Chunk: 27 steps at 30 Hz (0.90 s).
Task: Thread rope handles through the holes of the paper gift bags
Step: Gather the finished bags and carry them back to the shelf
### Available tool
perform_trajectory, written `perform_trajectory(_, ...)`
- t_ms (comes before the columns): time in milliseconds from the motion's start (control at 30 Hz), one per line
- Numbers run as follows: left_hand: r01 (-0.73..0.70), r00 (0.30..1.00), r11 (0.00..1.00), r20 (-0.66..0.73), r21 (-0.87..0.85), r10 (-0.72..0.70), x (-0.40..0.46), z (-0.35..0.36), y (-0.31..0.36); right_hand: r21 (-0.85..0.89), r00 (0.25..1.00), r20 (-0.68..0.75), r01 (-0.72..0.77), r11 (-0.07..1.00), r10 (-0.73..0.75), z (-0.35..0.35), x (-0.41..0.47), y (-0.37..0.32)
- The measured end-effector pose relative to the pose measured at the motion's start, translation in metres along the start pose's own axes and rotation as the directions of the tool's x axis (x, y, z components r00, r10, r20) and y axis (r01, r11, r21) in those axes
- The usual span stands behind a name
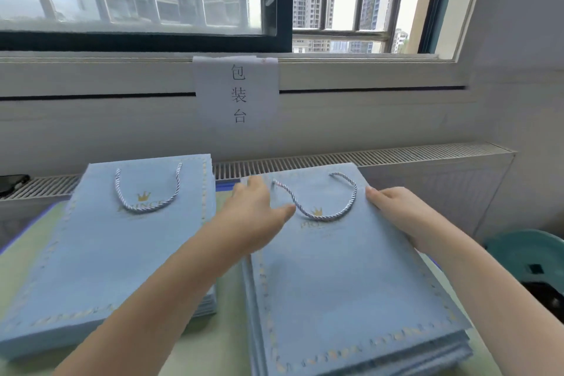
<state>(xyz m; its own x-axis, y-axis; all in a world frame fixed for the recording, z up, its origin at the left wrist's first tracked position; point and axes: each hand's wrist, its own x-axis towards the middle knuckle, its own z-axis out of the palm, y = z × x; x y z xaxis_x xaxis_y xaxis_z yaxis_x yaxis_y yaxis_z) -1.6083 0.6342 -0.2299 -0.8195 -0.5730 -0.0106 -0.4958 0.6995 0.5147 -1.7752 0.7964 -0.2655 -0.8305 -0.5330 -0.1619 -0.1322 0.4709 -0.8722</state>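
Two stacks of flat light-blue paper gift bags lie on the table. The top bag of the left stack (100, 253) carries a silver-white rope handle (146, 195) looped over its gold crown print. On the top bag of the right stack (351, 284) a second rope handle (323, 201) curves over the bag's upper part. My left hand (256, 214) holds this bag's upper left edge, thumb on top beside the rope, fingers round the edge. My right hand (396, 210) holds the upper right edge, thumb on top, fingers hidden below.
A pale green table (225, 345) bears both stacks. Behind runs a white radiator grille (366, 157) under a window sill with a paper sign (238, 94). A teal stool (531, 256) stands at the right. A dark object (12, 181) lies at far left.
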Motion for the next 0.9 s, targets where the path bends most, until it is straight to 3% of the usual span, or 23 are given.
perform_trajectory(133,0.129,0.991,0.972,0.059,-0.196,-0.120,-0.025,0.028,-0.020,0.119,0.977,0.202,-0.100,0.988,0.074,-0.005,-0.026,0.010)
perform_trajectory(200,0.210,0.977,0.913,0.119,-0.350,-0.179,-0.025,0.044,-0.027,0.102,0.976,0.199,-0.110,0.989,0.088,-0.001,-0.034,0.013)
perform_trajectory(300,0.249,0.962,0.790,0.051,-0.561,-0.267,-0.024,0.059,-0.031,0.036,0.984,0.115,-0.140,0.989,0.135,0.005,-0.038,0.013)
perform_trajectory(367,0.271,0.941,0.729,0.013,-0.628,-0.339,-0.026,0.062,-0.032,0.036,0.977,0.138,-0.169,0.985,0.163,0.004,-0.040,0.010)
perform_trajectory(467,0.277,0.918,0.498,0.073,-0.822,-0.390,-0.036,0.054,-0.030,0.087,0.975,0.176,-0.155,0.984,0.138,0.002,-0.052,0.006)
perform_trajectory(500,0.249,0.925,0.431,0.081,-0.867,-0.371,-0.037,0.053,-0.030,0.109,0.987,0.137,-0.099,0.989,0.083,0.004,-0.055,0.007)
perform_trajectory(567,0.124,0.955,0.390,0.003,-0.913,-0.298,-0.043,0.049,-0.024,0.227,0.996,0.021,0.080,0.971,-0.087,0.004,-0.063,0.010)
perform_trajectory(633,-0.098,0.964,0.411,-0.190,-0.906,-0.188,-0.048,0.036,-0.011,0.401,0.964,-0.084,0.264,0.877,-0.252,0.000,-0.069,0.005)
perform_trajectory(733,-0.407,0.899,0.433,-0.436,-0.804,0.036,-0.054,0.008,0.015,0.482,0.885,-0.183,0.460,0.746,-0.428,-0.016,-0.075,-0.017)
perform_trajectory(800,-0.481,0.867,0.432,-0.486,-0.763,0.107,-0.051,-0.006,0.021,0.453,0.838,-0.221,0.541,0.709,-0.499,-0.024,-0.075,-0.029)
perform_trajectory(900,-0.453,0.884,0.496,-0.446,-0.741,0.141,-0.045,-0.007,0.013,0.374,0.818,-0.203,0.572,0.730,-0.538,-0.023,-0.077,-0.027)
